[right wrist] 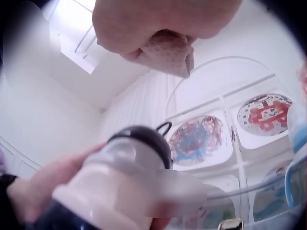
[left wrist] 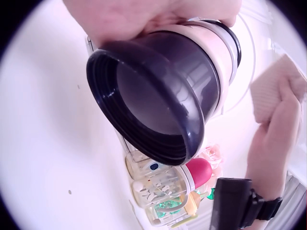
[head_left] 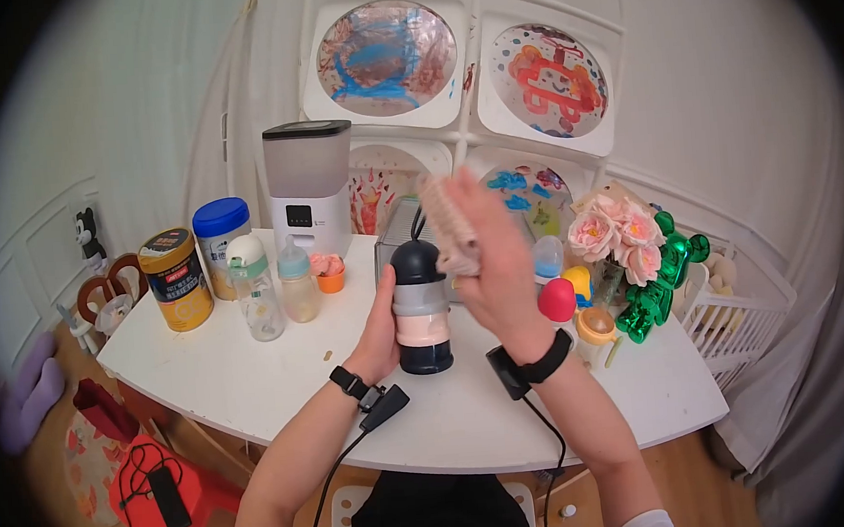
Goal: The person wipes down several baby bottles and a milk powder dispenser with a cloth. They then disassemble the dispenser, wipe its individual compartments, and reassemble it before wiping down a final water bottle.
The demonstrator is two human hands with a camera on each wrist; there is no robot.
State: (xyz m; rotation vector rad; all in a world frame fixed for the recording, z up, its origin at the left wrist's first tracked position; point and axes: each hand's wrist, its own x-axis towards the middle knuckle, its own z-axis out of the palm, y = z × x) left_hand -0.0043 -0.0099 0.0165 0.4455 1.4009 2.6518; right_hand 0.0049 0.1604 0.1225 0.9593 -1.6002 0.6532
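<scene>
My left hand [head_left: 379, 333] grips a stacked formula dispenser [head_left: 423, 324] from its left side. The dispenser has a black domed lid with a loop, grey and pale pink sections, and a dark navy bottom section. Its hollow, threaded underside [left wrist: 148, 100] faces the camera in the left wrist view, tipped up off the white table. A folded beige cloth [head_left: 450, 230] with a ribbed texture is held in my right hand [head_left: 503, 272], raised beside the lid and blurred in the head view. In the right wrist view the cloth [right wrist: 165, 53] pokes out from under the curled fingers, apart from the dispenser.
On the white table [head_left: 374, 419], two formula cans [head_left: 177, 290], two baby bottles [head_left: 260, 304], an orange cup [head_left: 329, 278] and a white machine [head_left: 309, 193] stand left. Several bottles and cups, pink flowers [head_left: 615, 230] and a shiny green bear [head_left: 654, 291] stand right.
</scene>
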